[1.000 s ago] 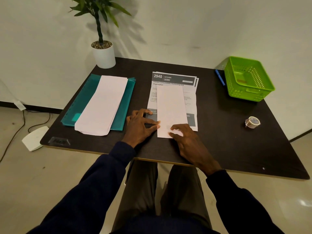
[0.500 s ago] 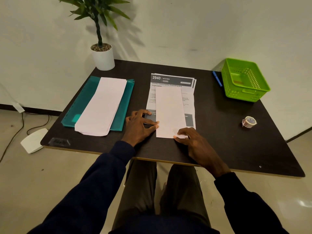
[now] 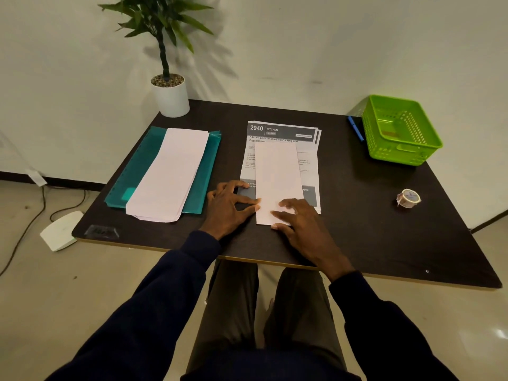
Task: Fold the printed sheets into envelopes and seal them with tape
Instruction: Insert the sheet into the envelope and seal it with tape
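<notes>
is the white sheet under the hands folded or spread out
Folded: the white sheet is a narrow strip, narrower than the printed sheets beneath it. The left hand and right hand touch its near end.

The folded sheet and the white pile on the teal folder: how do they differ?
The folded sheet lies on printed sheets, the white pile on the teal folder. The left hand and right hand touch the folded sheet, not the white pile. Both are white and narrow.

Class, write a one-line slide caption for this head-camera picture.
Left hand and right hand press a folded white sheet flat on a printed paper stack on a dark table.
</notes>
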